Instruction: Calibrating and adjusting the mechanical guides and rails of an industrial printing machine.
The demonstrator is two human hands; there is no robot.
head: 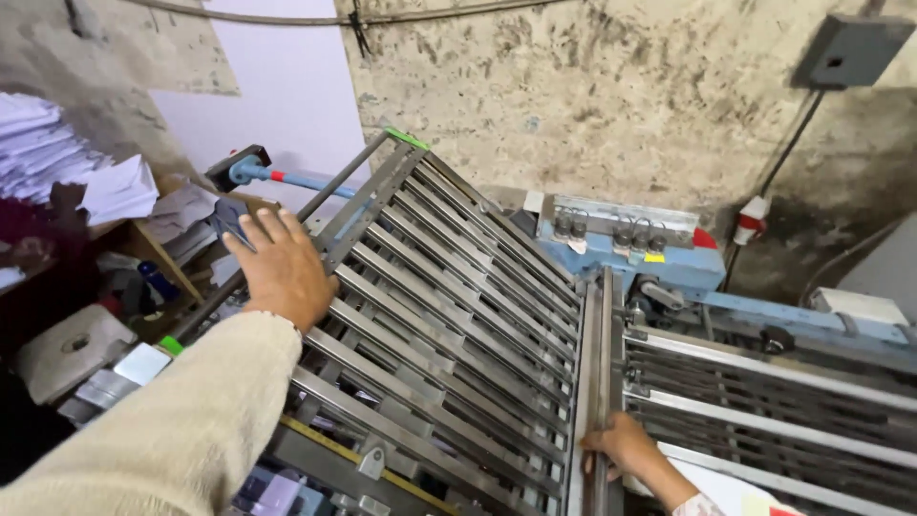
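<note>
A tilted steel grate of parallel bars [449,315] fills the middle of the head view, part of a blue paper-folding machine [659,258]. My left hand [279,266], in a cream sleeve, lies flat with fingers spread on the grate's left frame, near its upper corner, and holds nothing. My right hand [621,447] is low in the view. Its fingers are curled around the upright metal rail [600,363] that divides the tilted grate from a flatter bed of bars [774,401] on the right.
Stacks of white paper [57,153] sit on a cluttered shelf at the left. A blue rod with a black knob [250,170] sticks out behind the grate. A grey box [850,50] and a red-and-white plug [751,220] hang on the stained wall.
</note>
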